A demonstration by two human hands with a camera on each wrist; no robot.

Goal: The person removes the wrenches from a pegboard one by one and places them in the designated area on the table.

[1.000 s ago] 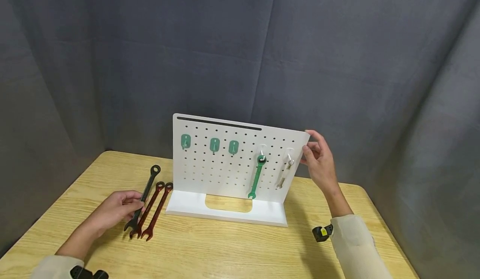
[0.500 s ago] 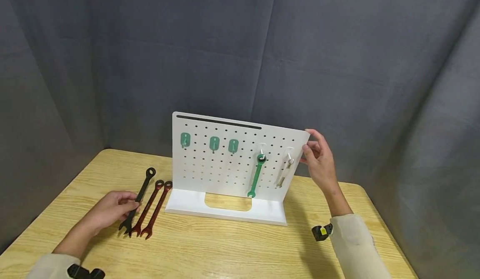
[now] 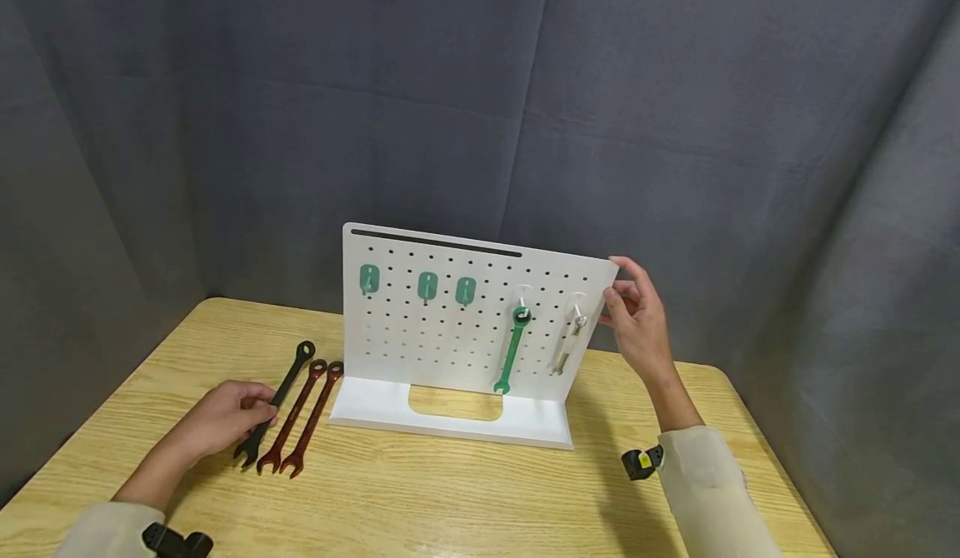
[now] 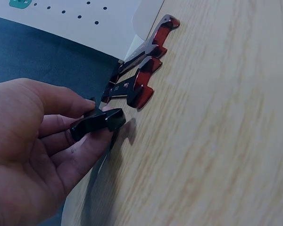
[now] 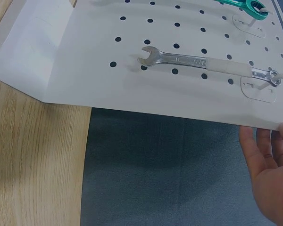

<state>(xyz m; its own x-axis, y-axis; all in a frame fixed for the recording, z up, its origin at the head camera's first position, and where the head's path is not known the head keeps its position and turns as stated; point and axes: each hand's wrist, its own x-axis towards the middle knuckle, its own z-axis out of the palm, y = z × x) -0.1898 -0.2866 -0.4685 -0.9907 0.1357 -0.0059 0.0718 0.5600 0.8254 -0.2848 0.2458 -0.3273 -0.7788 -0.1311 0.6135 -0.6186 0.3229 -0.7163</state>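
My left hand (image 3: 228, 418) pinches a black combination wrench (image 3: 283, 389) between thumb and fingers; in the left wrist view its open end (image 4: 96, 123) points toward the camera, and a gap shows between it and the table. Just right of it, two dark red wrenches (image 3: 294, 420) lie side by side on the table. The white pegboard (image 3: 450, 333) stands upright, and my right hand (image 3: 641, 329) grips its upper right edge, thumb in front and fingers behind. A green wrench (image 3: 512, 351) and a silver wrench (image 5: 193, 61) hang from clear hooks on the board.
Three green hooks, one of them the leftmost hook (image 3: 369, 279), sit on the board's left half with nothing on them. The board's white base (image 3: 375, 404) rests on the wooden table (image 3: 420, 500). A grey curtain (image 3: 450, 100) stands behind the table.
The left hand has shifted slightly left and down with the black wrench, whose open end moved away from the red wrenches. The right hand stays on the board's edge.
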